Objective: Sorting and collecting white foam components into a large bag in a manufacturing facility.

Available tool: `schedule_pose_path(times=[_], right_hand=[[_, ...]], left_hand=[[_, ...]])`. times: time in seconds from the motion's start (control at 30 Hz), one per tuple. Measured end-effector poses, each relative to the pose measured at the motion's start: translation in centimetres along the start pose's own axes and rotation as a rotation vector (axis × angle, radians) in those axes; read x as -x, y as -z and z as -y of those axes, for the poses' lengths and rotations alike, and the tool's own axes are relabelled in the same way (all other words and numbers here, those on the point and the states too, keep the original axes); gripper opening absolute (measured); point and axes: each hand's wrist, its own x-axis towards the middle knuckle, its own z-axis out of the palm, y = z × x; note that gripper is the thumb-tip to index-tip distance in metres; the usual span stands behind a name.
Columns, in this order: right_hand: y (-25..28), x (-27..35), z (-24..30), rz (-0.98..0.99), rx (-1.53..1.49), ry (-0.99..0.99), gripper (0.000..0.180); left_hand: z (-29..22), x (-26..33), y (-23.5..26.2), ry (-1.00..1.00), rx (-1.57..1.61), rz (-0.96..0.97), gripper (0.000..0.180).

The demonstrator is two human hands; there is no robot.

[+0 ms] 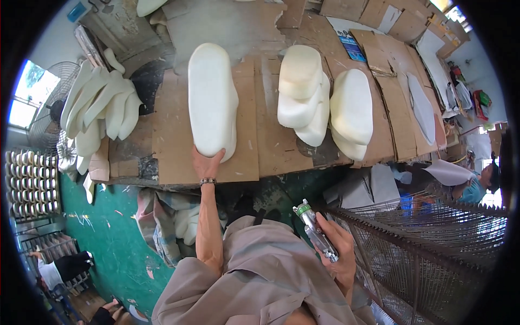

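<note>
A stack of long white foam sole pieces (210,100) lies on the cardboard-covered table, in front of me and slightly left. My left hand (208,164) grips its near end, thumb on the right side, the other fingers partly hidden. In my right hand (340,246) is a metal spray gun (319,235) with a green ring at its head. The hand is closed around its body, low by my right side and apart from the table. Farther right sit an uneven stack of cream foam soles (300,70) and another stack of foam soles (352,100).
Many loose, thin sole pieces (108,103) droop at the table's left end, beside a fan (51,111). A wire rack (422,244) stands close to my right. Cloth (154,222) hangs below the table edge. Other people are at far left and right.
</note>
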Motion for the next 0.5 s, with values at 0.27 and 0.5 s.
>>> schedule_pose_path(times=[0.27, 0.5], right_hand=[[0.2, 1.0, -0.4, -0.035, -0.019, 0.049, 0.078], [0.1, 2.2, -0.5, -0.127, -0.013, -0.008, 0.078]], left_hand=[[-5.3, -3.1, 6.0, 0.110, 0.438, 0.025, 0.085], [-12.4, -2.0, 3.3, 0.097, 0.657, 0.159, 0.087]])
